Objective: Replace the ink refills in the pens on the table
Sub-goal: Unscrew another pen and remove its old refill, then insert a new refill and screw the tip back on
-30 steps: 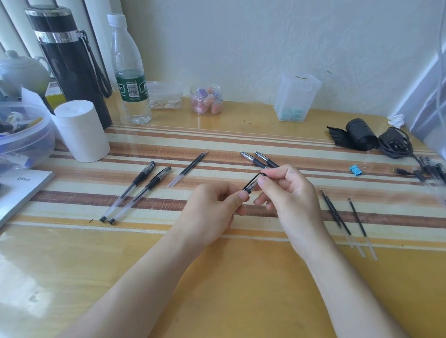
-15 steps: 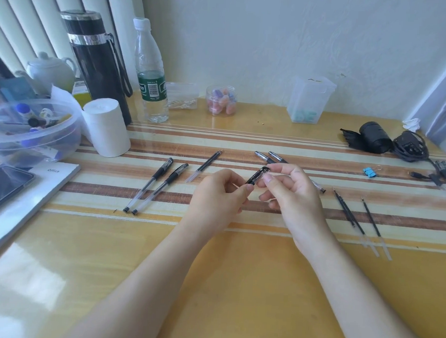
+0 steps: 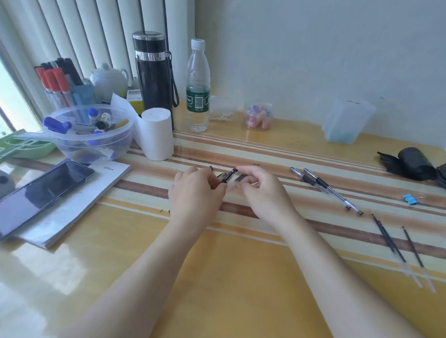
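Observation:
My left hand (image 3: 197, 193) and my right hand (image 3: 264, 194) meet low over the striped table (image 3: 236, 286). Both pinch a black-capped pen (image 3: 228, 177) between their fingertips; most of its barrel is hidden by the fingers. The tips of other pens peek out behind my left hand, and the rest of them is covered. Two more pens (image 3: 324, 189) lie side by side to the right. Farther right, three thin black ink refills (image 3: 390, 238) lie loose on the table.
At the left lie a phone (image 3: 34, 192) on a white booklet (image 3: 85, 203), a clear bowl of markers (image 3: 89, 133) and a white paper roll (image 3: 158, 134). A black flask (image 3: 152, 69) and a water bottle (image 3: 198, 87) stand behind. A blue clip (image 3: 410, 198) and black cables (image 3: 421, 163) sit at the right.
The view has swung left, and both hands have carried the pen leftward and down over the spot where the left group of pens lies, covering them.

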